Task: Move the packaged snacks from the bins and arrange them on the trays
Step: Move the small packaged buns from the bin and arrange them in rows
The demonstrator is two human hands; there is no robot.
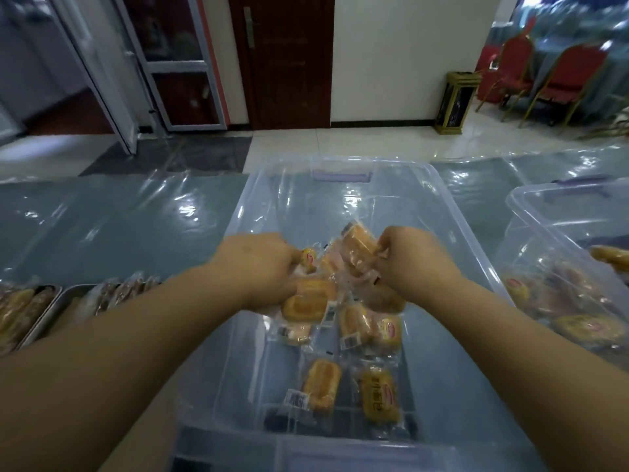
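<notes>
Several packaged snacks (369, 330) lie loose on the floor of the clear bin (245, 199), toward its near edge. My left hand (262, 267) and right hand (408, 264) each clutch a bunch above the bin's middle. Trays (47, 313) at the table's left edge look partly filled. A second bin (520, 199) at the right edge holds more, so I judge plenty remains.

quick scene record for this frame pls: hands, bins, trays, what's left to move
left hand: grips snack packets inside the centre bin
right hand: grips other packets in the same bin
centre bin: clear plastic, loose packets on its floor
right bin: clear, also holds packets
trays: at the left edge, already lined with packets
table film: clear sheet over the table
</notes>
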